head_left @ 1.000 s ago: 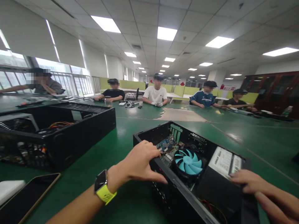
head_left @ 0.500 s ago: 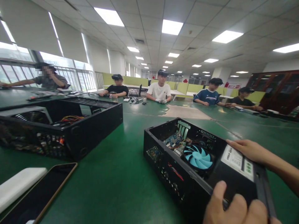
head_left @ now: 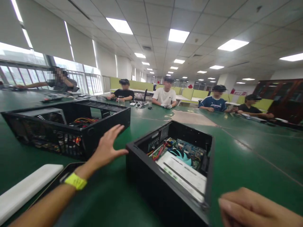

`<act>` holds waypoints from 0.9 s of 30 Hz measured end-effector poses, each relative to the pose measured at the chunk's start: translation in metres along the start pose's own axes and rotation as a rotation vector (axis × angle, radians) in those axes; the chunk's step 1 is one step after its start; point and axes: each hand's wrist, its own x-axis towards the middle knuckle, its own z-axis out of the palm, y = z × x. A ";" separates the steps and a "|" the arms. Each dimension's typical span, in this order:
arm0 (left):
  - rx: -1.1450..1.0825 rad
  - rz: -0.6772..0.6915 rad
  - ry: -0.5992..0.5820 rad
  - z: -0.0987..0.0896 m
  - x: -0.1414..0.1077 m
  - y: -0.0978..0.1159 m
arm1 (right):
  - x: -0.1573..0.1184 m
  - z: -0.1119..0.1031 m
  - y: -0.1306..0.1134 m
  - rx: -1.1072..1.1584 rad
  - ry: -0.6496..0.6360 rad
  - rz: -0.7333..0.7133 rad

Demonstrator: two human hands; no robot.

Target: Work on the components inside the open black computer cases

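A small black computer case [head_left: 165, 186] lies open-topped on the green table in front of me. Inside it show a blue circuit board [head_left: 189, 146], a light-blue fan [head_left: 181, 156] and a metal power supply box [head_left: 182, 176] with a white label. My left hand [head_left: 106, 146], a yellow band at its wrist, is open with fingers spread. Its thumb tip is at the case's left corner; whether it touches I cannot tell. My right hand [head_left: 255, 206] is apart from the case at the lower right, fingers curled inward, with nothing visible in it.
A larger open black computer case [head_left: 104, 132] stands at the left, behind my left hand. A white slab-like object [head_left: 30, 189] and a partly covered phone [head_left: 52, 181] lie at the lower left. Several people sit across the table [head_left: 248, 164], with small items before them.
The small case has been turned, bringing its power supply end nearer me. My left hand has left the near side and reached its left corner. My right hand has let go and drawn back.
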 end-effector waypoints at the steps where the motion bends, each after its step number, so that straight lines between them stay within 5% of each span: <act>1: -0.003 -0.105 0.031 -0.004 0.008 -0.010 | 0.003 0.004 -0.020 -0.023 0.008 -0.093; 3: -0.068 -0.147 0.051 -0.013 0.019 0.002 | 0.027 0.000 -0.044 -0.123 0.102 -0.283; 5: -0.146 -0.020 -0.019 -0.022 0.021 0.047 | 0.067 -0.012 -0.042 -0.239 0.208 -0.430; 8: -0.201 0.331 -0.346 -0.031 0.015 0.125 | 0.128 -0.024 -0.004 -0.400 0.224 -0.473; 10: -0.190 0.374 -0.455 -0.034 0.013 0.153 | 0.150 -0.022 0.022 -0.500 0.244 -0.403; 12: -0.167 0.351 -0.492 -0.035 0.014 0.156 | 0.148 -0.013 0.036 -0.547 0.324 -0.305; 15: -0.156 0.403 -0.521 -0.042 0.019 0.135 | 0.107 0.002 0.037 -0.502 0.368 -0.131; 20: -0.238 0.483 -0.614 -0.050 0.049 0.117 | 0.030 -0.004 0.024 -0.387 0.004 -0.083; 23: -0.223 0.420 -0.756 -0.029 0.085 0.145 | 0.050 -0.023 0.001 -0.601 -0.069 -0.105; 27: 0.045 0.464 -1.127 0.035 0.126 0.204 | 0.134 -0.027 -0.023 -0.884 -0.298 -0.129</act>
